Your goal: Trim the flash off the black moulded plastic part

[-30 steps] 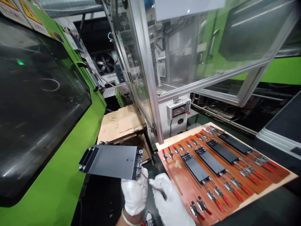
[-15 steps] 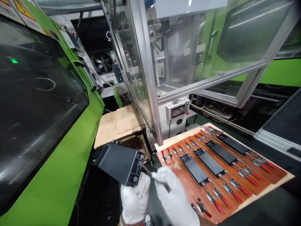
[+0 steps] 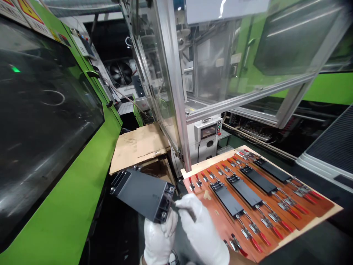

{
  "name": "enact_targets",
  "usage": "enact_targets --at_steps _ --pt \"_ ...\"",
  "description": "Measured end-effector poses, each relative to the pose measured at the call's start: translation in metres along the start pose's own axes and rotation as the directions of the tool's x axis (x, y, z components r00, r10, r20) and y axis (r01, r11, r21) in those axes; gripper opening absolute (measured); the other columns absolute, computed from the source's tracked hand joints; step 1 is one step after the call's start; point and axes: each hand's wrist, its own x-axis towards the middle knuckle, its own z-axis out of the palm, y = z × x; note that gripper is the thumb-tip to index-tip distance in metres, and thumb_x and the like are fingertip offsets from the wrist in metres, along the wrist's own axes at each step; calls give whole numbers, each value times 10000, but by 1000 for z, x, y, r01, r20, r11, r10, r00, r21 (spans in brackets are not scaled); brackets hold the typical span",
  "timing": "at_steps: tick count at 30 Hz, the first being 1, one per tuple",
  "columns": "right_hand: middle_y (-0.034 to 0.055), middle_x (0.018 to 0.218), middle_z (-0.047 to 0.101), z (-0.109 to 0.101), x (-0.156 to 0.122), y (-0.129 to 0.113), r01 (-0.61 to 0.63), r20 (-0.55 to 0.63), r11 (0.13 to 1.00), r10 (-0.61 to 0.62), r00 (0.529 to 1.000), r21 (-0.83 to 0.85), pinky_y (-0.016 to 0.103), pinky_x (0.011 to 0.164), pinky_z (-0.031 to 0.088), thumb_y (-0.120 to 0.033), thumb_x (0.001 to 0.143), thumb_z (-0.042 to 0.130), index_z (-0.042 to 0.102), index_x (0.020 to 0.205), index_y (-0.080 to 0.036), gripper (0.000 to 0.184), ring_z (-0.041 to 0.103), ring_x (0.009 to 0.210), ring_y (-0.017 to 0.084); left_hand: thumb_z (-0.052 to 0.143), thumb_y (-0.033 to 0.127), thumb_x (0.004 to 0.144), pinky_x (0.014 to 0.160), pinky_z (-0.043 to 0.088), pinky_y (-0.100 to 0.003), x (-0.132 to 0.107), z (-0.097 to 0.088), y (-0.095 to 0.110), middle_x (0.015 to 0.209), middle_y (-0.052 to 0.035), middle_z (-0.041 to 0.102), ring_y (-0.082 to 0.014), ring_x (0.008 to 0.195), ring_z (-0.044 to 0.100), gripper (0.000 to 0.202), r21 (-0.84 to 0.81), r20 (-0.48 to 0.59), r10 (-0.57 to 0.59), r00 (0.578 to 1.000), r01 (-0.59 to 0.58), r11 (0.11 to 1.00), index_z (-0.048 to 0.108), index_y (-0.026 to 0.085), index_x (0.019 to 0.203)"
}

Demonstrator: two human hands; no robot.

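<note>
**Q:** Where is the black housing [image 3: 142,197]?
**A:** Raised just beside the fixture board [image 3: 217,224], clamped from below by the gloved left hand [image 3: 158,239].
**Q:** The right hand [image 3: 202,230]?
**A:** Closed on a slim tool [image 3: 174,203], whose tip meets the housing's end.

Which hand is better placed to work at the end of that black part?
Probably the right hand: it pinches a slim tool with its tip at the part's end. The left hand is occupied, holding the black part up from beneath.
</note>
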Motion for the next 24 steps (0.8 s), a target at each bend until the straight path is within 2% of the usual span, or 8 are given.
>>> enact_targets --at_steps 4,7,9,12,16,19,21,24 --pt "67 947 694 -10 10 24 -304 -144 952 300 943 -11 323 806 529 -264 788 606 642 988 -182 219 647 895 203 704 167 704 359 225 -191 -8 -29 -25 401 52 338 -45 335 287 366 102 -48 -100 994 105 989 391 181 516" --pt "43 825 685 -18 2 51 -453 -174 888 460 871 81 329 747 503 -355 744 660 640 865 -167 225 628 794 203 744 353 696 359 222 -185 -12 -52 -45 418 66 308 -38 333 261 460 97 -21 -290 957 290 952 344 194 533" --pt "10 721 636 -25 -14 67 -555 -144 807 584 799 201 314 697 472 -421 760 641 606 763 -181 242 588 700 176 769 475 643 349 194 -169 -9 -65 -56 403 82 270 -19 321 221 564 134 17 -492 871 485 864 292 197 525" --pt "-22 610 537 -35 -48 80 -613 -180 698 701 689 371 293 626 418 -473 734 663 563 670 -195 302 503 600 145 767 521 610 323 138 -161 0 -74 -63 362 108 208 -10 294 156 585 327 52 -772 633 720 613 278 211 527" --pt "-27 664 518 -45 -86 85 -500 -457 724 688 563 474 289 650 408 -473 613 741 570 737 -184 358 481 645 142 625 478 786 351 324 -204 19 -59 -57 368 73 307 -80 324 312 378 783 210 -873 441 459 420 453 222 567" --pt "-46 706 494 -51 -97 79 -394 -719 800 589 370 452 286 662 412 -465 602 743 557 919 -196 456 463 662 136 740 293 723 788 501 -265 29 -33 -54 658 -62 642 -178 769 597 169 902 296 -914 279 233 363 637 188 641" --pt "-58 686 472 -54 -94 68 -342 -836 856 482 260 387 284 635 406 -440 602 750 552 996 -192 506 446 639 133 718 304 730 776 493 -287 29 -19 -55 741 -74 685 -206 823 586 137 937 291 -941 170 147 317 688 172 705" --pt "-59 685 487 -56 -80 47 -306 -887 897 398 236 321 281 621 397 -402 592 769 553 1038 -178 544 446 631 129 635 381 783 655 471 -281 24 -10 -58 683 -47 663 -194 747 548 260 965 262 -953 154 -12 263 691 131 744"
